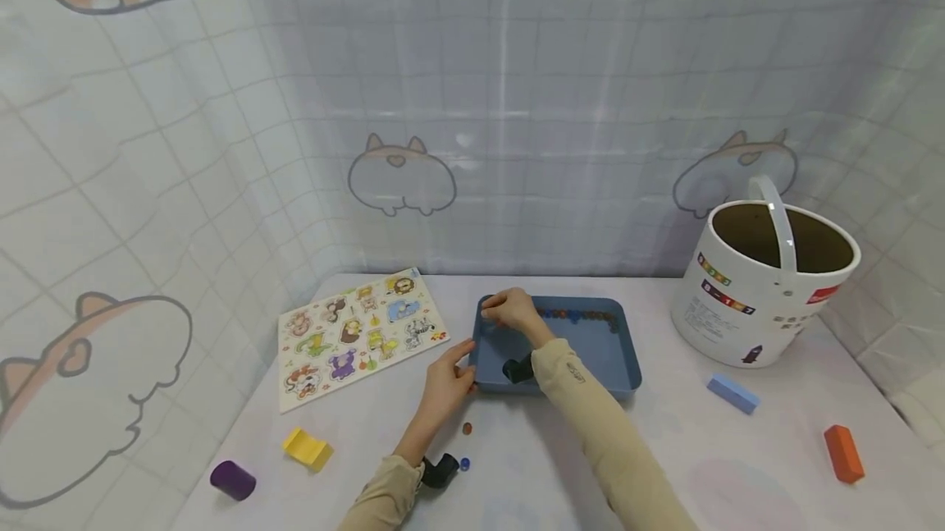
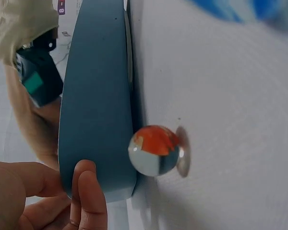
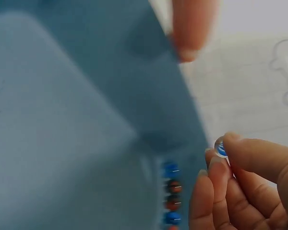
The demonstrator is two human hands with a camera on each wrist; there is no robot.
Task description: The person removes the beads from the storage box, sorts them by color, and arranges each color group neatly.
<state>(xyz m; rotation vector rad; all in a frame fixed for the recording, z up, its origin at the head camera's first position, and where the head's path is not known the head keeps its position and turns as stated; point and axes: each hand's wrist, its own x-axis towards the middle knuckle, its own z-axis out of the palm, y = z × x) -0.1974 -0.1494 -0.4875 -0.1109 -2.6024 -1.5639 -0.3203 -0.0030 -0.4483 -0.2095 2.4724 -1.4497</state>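
My right hand (image 1: 517,312) is over the far left corner of a blue tray (image 1: 594,359). Between thumb and fingertips it pinches a clear marble with a blue swirl (image 3: 221,147), seen in the right wrist view. A row of blue and brownish-orange marbles (image 3: 173,202) lies along the tray's far side. At the near left corner, my left hand (image 1: 446,383) grips the tray wall, its fingers against the outside. Just outside the tray, an orange-and-clear marble (image 2: 154,151) sits on the table. A blue marble (image 1: 464,464) lies nearer to me, beside the left wrist.
An animal puzzle board (image 1: 362,334) lies to the left. In front of it are a yellow block (image 1: 308,450) and a purple cylinder (image 1: 233,480). A white bucket (image 1: 727,309) with a handle stands at right, near a blue block (image 1: 733,394) and an orange block (image 1: 843,454).
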